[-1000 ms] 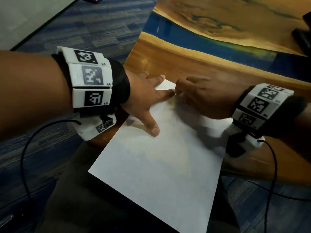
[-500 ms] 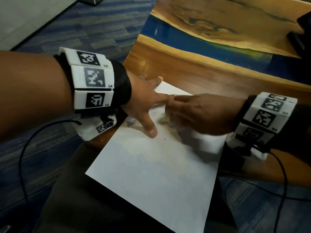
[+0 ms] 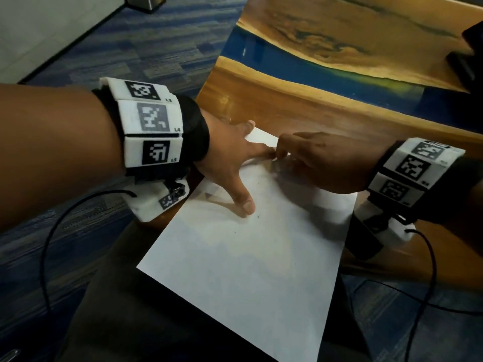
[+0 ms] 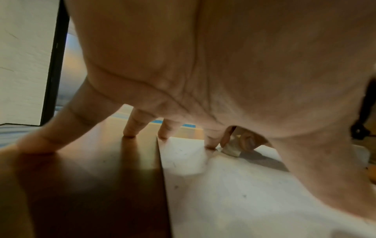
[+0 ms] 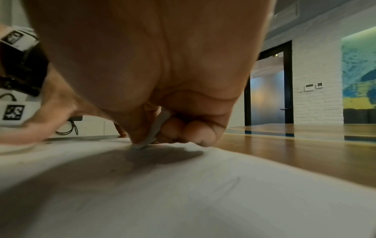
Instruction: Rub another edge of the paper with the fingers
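Note:
A white sheet of paper (image 3: 248, 270) lies on a wooden table (image 3: 287, 100), and its near corner hangs over my lap. My left hand (image 3: 230, 155) presses on the sheet's far left part with straight, spread fingers; some fingertips (image 4: 129, 134) stand on the bare wood beside the paper (image 4: 244, 193). My right hand (image 3: 313, 160) is curled and pinches a small white eraser (image 5: 154, 128) between thumb and fingers. The eraser's end (image 4: 231, 149) touches the paper (image 5: 183, 193) right beside my left index fingertip.
The table has a blue resin strip (image 3: 300, 61) across it and a dark object (image 3: 467, 56) at its far right edge. Blue carpet (image 3: 130, 48) and a metal bin (image 3: 146, 2) lie to the left. Black cables (image 3: 47, 257) hang from both wrist bands. A dark doorway (image 5: 268, 83) is beyond.
My right hand slid down the sheet toward my left thumb, then came back up beside my left index fingertip. The left hand stayed pressed on the paper.

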The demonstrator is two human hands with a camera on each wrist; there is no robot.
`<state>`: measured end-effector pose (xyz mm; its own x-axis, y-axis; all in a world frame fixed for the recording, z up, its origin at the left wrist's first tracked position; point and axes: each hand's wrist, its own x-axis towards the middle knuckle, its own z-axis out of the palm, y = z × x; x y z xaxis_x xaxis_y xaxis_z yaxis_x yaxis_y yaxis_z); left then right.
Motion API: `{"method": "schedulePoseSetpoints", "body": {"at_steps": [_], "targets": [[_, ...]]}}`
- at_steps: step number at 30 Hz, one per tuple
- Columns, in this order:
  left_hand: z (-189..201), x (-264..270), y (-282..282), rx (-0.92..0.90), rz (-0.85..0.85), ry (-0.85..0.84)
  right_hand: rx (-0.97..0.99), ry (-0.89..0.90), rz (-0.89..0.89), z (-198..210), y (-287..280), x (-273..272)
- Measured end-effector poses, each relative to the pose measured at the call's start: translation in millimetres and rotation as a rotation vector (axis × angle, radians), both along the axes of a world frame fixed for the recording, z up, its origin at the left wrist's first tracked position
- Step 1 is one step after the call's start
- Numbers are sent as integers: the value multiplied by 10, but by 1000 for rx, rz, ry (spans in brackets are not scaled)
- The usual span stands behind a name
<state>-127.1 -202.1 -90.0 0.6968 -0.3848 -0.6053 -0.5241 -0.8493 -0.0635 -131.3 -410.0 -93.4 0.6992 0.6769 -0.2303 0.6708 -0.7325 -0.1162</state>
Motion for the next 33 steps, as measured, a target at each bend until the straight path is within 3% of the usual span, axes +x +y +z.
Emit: {"method": "schedulePoseSetpoints", "body": {"at_steps": [4,9,14,18,23,27,31,33], "targets": [[-56,-60,-39,-27,42,-18,52,-3,-7,21,41,-47],[-70,-73,-33,-30,55,-18,76,105,171,-2,182,-255],[-70,-74,-59,-10,28,-26,26,-46,5,51,133,-36],[-61,-60,-47,-22,49,-12,70,129,208,10,233,-246],[-67,-62,-48,-6,28,-20,4,-74,42,63,106,1],[-72,-51,-45,-13,38,-16,96,172,223,11,226,-317],[-74,-60,-53,-15,35,-22,-4,-24,23,80,71,-19],[-76,-58,-54,-15,37,-17,6,-35,52,65,62,-72]]}}
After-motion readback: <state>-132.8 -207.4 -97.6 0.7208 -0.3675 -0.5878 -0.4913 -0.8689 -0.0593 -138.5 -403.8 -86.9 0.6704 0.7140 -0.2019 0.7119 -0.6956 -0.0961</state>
